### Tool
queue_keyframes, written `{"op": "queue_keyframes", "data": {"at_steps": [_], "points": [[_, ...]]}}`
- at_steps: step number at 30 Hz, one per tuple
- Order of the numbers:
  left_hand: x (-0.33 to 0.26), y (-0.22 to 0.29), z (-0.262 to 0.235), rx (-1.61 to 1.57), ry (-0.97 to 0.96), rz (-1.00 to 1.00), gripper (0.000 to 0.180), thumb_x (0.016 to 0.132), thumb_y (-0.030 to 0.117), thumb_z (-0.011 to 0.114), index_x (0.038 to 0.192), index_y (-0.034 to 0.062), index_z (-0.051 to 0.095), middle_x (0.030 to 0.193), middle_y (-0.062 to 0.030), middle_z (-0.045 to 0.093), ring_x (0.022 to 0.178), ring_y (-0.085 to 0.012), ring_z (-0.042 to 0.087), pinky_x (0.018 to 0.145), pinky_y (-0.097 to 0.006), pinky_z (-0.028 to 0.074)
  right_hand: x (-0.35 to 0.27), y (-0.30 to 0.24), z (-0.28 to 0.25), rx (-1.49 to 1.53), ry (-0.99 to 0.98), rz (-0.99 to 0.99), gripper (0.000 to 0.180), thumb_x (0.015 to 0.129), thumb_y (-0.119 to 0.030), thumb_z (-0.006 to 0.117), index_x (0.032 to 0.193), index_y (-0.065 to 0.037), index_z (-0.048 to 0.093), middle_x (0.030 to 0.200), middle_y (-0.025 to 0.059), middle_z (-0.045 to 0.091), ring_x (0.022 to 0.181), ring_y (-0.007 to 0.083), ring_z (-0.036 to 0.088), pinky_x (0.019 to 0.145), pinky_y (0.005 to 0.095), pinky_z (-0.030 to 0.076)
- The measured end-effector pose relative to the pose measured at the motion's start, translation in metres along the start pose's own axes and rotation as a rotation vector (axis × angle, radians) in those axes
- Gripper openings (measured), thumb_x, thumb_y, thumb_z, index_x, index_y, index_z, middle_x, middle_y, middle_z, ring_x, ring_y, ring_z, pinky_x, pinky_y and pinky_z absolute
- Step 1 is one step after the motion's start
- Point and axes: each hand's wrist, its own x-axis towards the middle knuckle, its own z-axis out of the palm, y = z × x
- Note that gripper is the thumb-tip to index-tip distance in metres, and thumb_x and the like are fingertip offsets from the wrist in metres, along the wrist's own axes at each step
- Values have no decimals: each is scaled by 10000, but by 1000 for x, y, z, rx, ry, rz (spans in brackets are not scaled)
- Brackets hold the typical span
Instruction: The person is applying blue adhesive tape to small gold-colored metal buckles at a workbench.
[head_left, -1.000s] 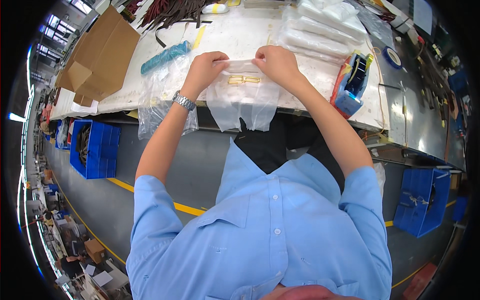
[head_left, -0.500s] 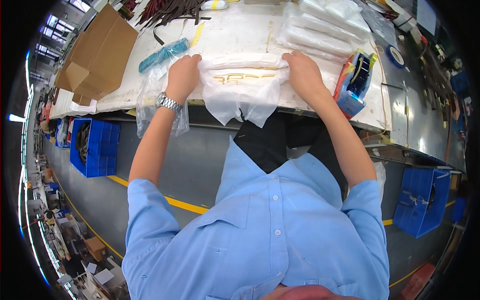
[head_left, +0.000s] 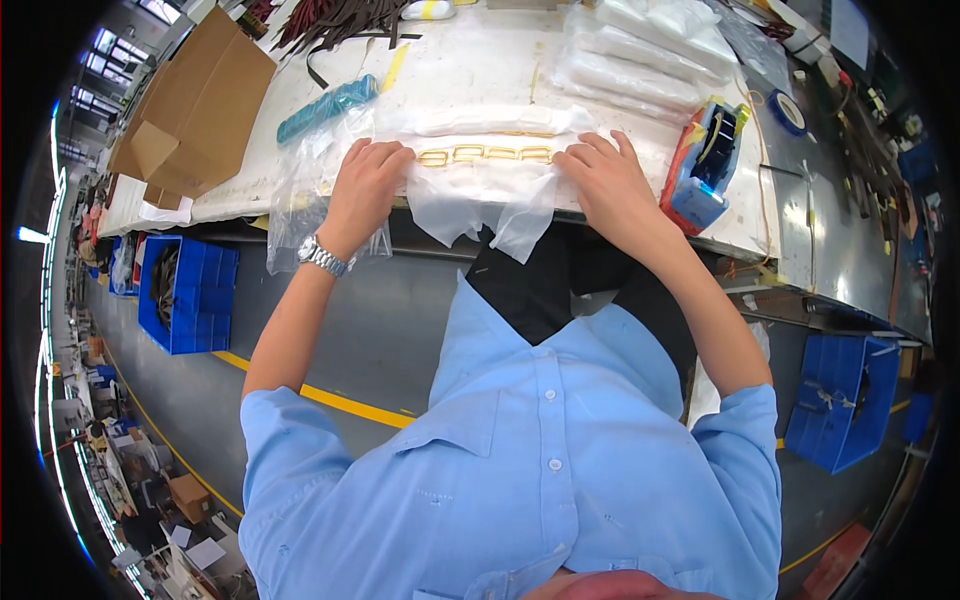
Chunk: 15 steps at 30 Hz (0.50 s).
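Observation:
Several gold rectangular metal buckles [head_left: 486,153] lie in a row on thin white wrapping paper [head_left: 470,182] at the table's front edge. Two loose corners of the paper hang over that edge, while a rolled part of it [head_left: 480,121] lies behind the buckles. At the left end of the row is my left hand [head_left: 368,190], its fingers stretched out and touching the paper near the end buckle. My right hand [head_left: 608,180] rests at the right end with fingers apart. Neither hand visibly grips anything.
A blue tape dispenser [head_left: 708,165] stands right of my right hand. Clear plastic packs [head_left: 640,60] are stacked behind it. On the left lie a teal wrapped roll [head_left: 328,108], a clear plastic bag [head_left: 300,215] and a cardboard box [head_left: 205,110]. Dark strips [head_left: 340,25] lie at the back.
Both hands have let go of the rolled paper's ends and come down toward me, beside the row. The roll now lies farther back, and the buckles show more fully.

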Motion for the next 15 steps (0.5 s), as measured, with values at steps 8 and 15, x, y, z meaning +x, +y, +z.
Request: {"op": "queue_keyframes", "data": {"at_steps": [8,15], "points": [[-9,1,-6,6,24,24,325,828,-27,714,1146,38,707,1195,-139,737,1180,-355,677,1032,-462,537,8,5,1,141,217,-160,213,823,-19,716,1007,-48,613,1103,141,660,1157,345,616,1098,489,448],[-21,-8,-12,10,85,78,254,838,-43,705,1079,32,724,1157,-133,778,1120,-337,733,953,-427,596,-6,19,-9,220,96,-243,176,836,-11,696,981,-29,598,1023,149,664,1013,366,647,947,460,518]]}}
